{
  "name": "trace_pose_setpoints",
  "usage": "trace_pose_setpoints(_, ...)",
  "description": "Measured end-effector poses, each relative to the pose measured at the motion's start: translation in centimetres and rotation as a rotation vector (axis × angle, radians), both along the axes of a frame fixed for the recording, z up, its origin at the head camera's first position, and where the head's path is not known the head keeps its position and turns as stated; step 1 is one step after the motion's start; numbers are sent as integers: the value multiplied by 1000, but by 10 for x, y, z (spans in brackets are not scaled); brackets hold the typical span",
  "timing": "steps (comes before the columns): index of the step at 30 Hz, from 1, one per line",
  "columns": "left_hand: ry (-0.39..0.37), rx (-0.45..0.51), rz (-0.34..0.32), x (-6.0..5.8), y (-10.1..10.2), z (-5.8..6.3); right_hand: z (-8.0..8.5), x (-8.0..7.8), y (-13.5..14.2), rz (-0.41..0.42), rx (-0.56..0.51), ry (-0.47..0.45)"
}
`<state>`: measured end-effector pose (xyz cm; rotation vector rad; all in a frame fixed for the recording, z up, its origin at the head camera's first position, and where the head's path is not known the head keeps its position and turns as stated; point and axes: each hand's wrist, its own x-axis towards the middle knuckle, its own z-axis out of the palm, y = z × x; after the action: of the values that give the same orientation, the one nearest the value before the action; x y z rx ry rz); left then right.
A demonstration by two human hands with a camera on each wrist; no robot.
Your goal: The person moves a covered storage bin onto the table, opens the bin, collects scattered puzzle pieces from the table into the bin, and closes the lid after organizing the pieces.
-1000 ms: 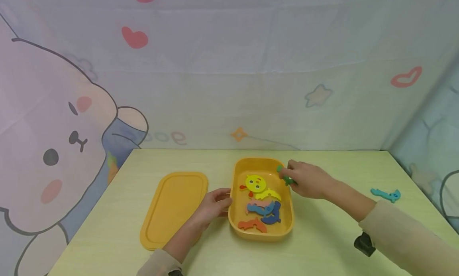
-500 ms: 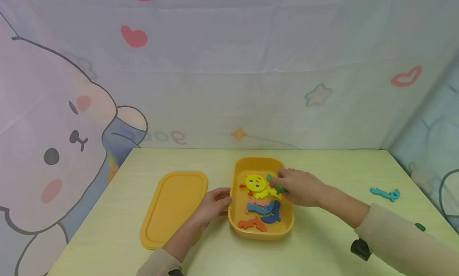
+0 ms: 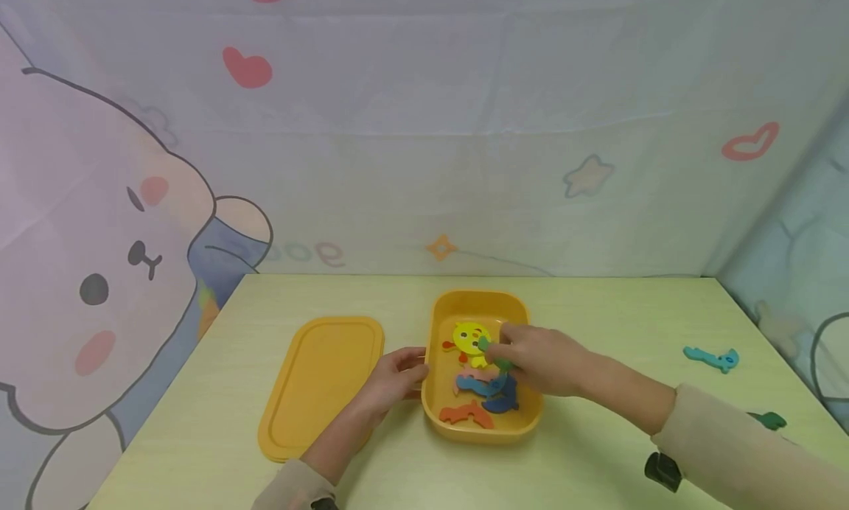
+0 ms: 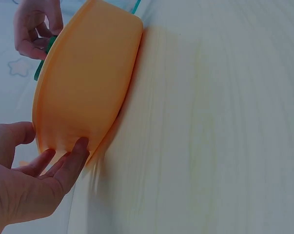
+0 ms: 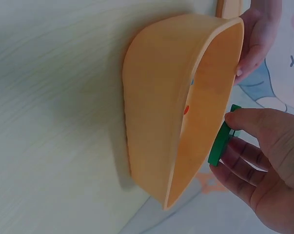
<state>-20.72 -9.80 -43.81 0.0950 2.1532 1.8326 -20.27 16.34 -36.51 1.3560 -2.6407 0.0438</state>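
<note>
An orange-yellow box (image 3: pixel 480 435) stands on the table, holding several flat toy pieces. Among them are a yellow smiling face (image 3: pixel 469 338), a light blue piece (image 3: pixel 476 385), a dark blue piece (image 3: pixel 502 401) and an orange piece (image 3: pixel 467 415). My right hand (image 3: pixel 547 359) pinches a green toy piece (image 5: pixel 222 141) between thumb and fingers, over the box's opening. At the box's left side, my left hand (image 3: pixel 391 381) rests its fingertips on the outer wall, with the thumb near the rim, as the left wrist view (image 4: pixel 37 180) shows.
A matching orange-yellow lid (image 3: pixel 325 385) lies flat left of the box. At the right of the table lie a turquoise piece (image 3: pixel 712 359) and a dark green piece (image 3: pixel 769 420), partly covered by the right sleeve (image 3: pixel 736 436). A printed curtain (image 3: pixel 464 127) hangs behind the table.
My right hand has moved left and toward me with the green piece, from the box's right rim to over its middle. The left hand has stayed at the box's side.
</note>
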Motion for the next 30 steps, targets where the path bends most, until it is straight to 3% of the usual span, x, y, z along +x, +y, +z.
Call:
trace_pose_setpoints(19,-6,3,-1,-1,-1,-1,-3,9,-10,-3,6,-81)
trace_pose_setpoints(30,-8,4,3,-2,0,-2,-5,11,-9,12,0,-44)
